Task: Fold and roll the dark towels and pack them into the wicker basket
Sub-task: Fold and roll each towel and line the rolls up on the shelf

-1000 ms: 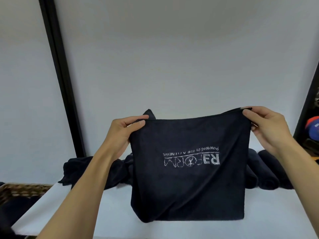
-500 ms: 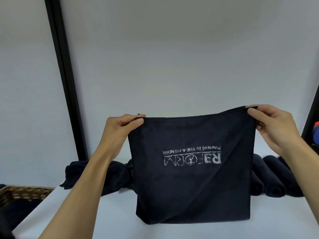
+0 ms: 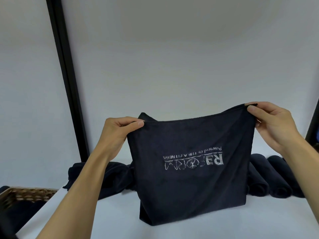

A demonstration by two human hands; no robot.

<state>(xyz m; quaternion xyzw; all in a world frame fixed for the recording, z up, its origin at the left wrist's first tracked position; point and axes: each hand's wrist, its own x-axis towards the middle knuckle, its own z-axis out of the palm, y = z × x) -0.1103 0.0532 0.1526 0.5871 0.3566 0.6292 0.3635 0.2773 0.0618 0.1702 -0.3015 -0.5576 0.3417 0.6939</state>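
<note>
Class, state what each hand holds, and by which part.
Both pinch one dark navy printed towel: left hand at its top left corner, right hand at its top right corner.

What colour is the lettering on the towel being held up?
White-grey, upside down on the dark navy towel, seen in the head view.

We see a dark towel [image 3: 189,187] of matt, finely napped cloth, its pale printed lettering [image 3: 193,163] cracked and worn. The rolled towels [image 3: 276,185] look the same soft matt fabric. The basket [image 3: 29,194] is rough woven wicker; the white table [image 3: 224,225] is smooth and matt.
</note>
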